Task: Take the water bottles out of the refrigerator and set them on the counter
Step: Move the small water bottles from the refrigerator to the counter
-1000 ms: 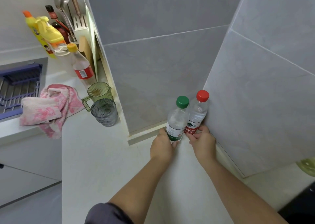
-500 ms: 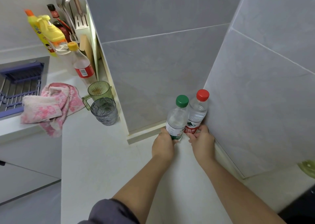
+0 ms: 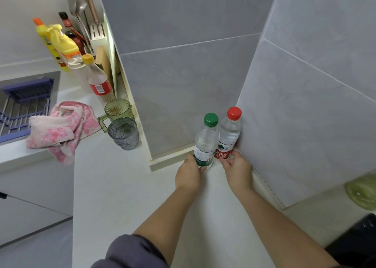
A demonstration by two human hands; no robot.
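Two clear water bottles stand upright, side by side and touching, in the tiled corner of the white counter. The green-capped bottle has a green and white label. The red-capped bottle has a red label and leans against the right wall. My left hand wraps the base of the green-capped bottle. Fingers of my right hand are closed around the bottom of the red-capped bottle. The refrigerator is out of view.
A grey glass and a green jug stand left of the wall corner. Further left lie a pink towel, a sink with a blue rack, sauce and detergent bottles and a utensil holder.
Both hands stay on the bottle bases in the corner. The bottles have not visibly shifted; only the camera view moved slightly.
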